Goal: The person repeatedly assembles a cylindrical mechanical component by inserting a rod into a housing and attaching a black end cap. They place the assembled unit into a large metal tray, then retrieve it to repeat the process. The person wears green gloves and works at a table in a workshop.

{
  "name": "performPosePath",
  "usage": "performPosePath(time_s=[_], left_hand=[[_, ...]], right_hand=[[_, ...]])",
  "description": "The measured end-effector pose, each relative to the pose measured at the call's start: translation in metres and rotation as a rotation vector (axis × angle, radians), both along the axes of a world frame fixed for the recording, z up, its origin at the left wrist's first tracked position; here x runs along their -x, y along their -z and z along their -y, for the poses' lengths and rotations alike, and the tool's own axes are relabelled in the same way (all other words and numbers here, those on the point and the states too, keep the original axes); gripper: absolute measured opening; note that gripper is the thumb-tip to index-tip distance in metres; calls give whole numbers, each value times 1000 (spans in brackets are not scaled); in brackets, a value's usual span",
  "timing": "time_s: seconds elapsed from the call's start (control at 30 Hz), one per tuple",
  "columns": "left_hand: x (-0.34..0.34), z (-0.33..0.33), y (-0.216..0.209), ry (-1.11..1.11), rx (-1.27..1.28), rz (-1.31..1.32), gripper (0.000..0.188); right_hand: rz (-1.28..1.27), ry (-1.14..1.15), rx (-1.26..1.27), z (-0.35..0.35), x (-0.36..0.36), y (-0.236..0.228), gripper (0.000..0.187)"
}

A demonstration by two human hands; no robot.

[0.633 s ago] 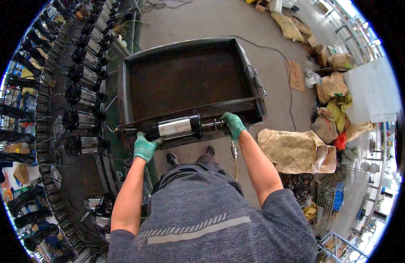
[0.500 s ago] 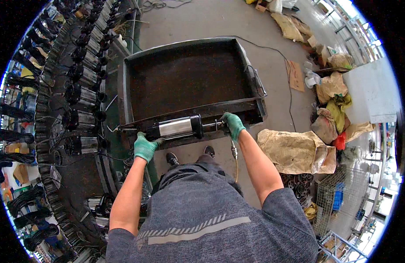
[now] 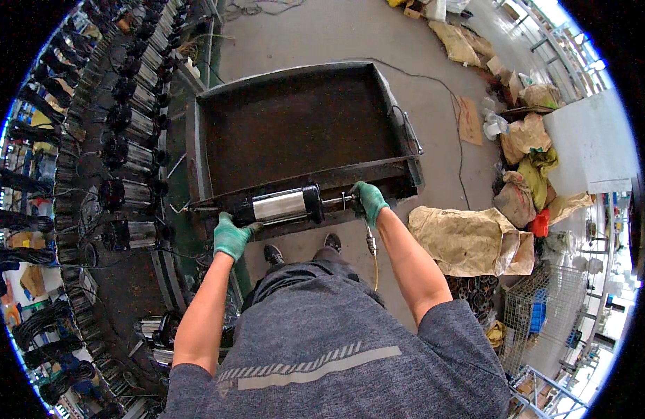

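You get soft, even light on the grey floor [image 3: 322, 35]; glare whitens the right rim, a pale sheen streaks the metal cylinder [image 3: 279, 207], the deep tray [image 3: 294, 126] looks murky, and fisheye distortion bows outer edges.

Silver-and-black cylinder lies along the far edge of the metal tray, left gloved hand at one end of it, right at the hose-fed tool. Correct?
Wrong edge: the head view shows the silver-and-black cylinder along the near edge of the metal tray. The rest stands: left gloved hand at one end of it, right gloved hand at the hose-fed tool.
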State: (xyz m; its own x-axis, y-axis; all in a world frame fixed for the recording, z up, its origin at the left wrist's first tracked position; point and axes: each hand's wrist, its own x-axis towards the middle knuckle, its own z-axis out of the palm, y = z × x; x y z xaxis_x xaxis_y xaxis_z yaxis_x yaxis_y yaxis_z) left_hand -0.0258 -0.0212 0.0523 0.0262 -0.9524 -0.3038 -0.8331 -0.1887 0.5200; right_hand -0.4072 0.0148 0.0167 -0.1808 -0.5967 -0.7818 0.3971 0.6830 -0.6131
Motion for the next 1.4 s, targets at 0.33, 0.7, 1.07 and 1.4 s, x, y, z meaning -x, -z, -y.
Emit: performPosePath(time_s=[0.33, 0.7, 1.07, 1.4], left_hand=[[-10, -4, 31, -16, 49, -98, 88], [-11, -10, 23, -51, 18, -61, 80], [-23, 1, -1, 82, 14, -14, 75], [-146, 86, 61, -485, -2, -153, 68]], right_hand=[[-858, -480, 136, -18, 133, -24, 21], [-1455, -782, -190, 41, 154, -17, 32], [-1267, -459, 468, 40, 49, -46, 32], [-1376, -756, 462, 61, -140, -71, 33]])
